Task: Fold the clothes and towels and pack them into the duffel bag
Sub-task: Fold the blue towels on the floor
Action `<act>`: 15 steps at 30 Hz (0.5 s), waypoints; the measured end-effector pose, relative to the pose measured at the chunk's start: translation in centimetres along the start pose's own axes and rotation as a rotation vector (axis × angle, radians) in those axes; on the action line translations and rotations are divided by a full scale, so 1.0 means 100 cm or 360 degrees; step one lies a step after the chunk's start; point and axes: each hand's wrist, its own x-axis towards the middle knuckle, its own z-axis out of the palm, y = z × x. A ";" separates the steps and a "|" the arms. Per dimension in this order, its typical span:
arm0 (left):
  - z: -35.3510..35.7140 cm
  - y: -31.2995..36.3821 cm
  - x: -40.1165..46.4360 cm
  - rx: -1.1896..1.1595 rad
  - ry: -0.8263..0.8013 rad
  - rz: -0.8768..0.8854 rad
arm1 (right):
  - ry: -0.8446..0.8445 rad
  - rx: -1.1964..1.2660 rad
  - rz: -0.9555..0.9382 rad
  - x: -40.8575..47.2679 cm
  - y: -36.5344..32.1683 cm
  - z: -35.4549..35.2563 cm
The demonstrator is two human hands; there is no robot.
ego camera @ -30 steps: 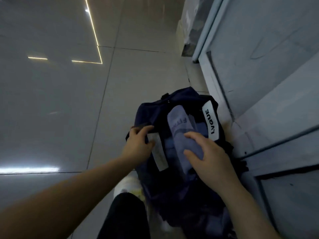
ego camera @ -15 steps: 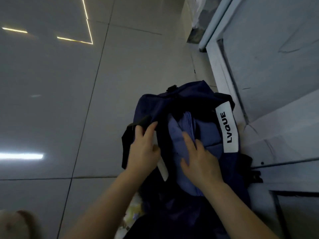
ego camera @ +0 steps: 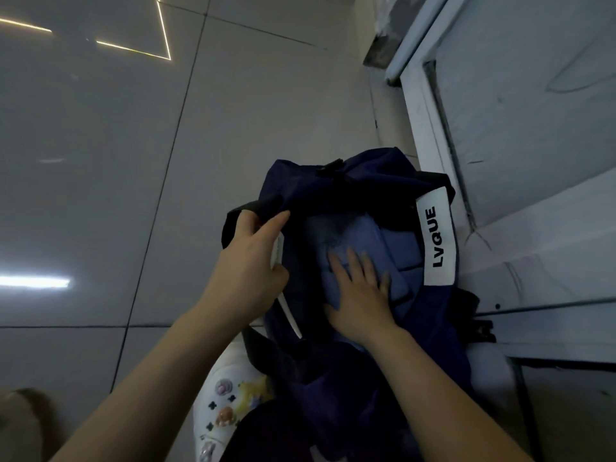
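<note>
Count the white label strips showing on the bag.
2. One reading LVQUE lies on the bag's right side; a plain strip runs under the left hand. Others may be hidden.

We see glossy grey floor tiles (ego camera: 100, 195) reflecting strip lights (ego camera: 33, 281), and a pale panelled door (ego camera: 533, 111) at right.

I see the duffel bag (ego camera: 333, 185) lying on the tiled floor (ego camera: 133, 161), with a panelled door (ego camera: 533, 128) just to its right. Folded towels (ego camera: 383, 241) lie inside the bag's opening. My left hand (ego camera: 248, 261) is at the bag's left edge; my right hand (ego camera: 361, 296) lies on the towels. A shoe (ego camera: 220, 405) stands below the bag, near my left forearm.
</note>
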 end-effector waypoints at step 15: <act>0.002 0.013 0.008 -0.0246 0.0098 -0.0003 | 0.0938 0.0510 -0.0040 0.027 -0.011 -0.010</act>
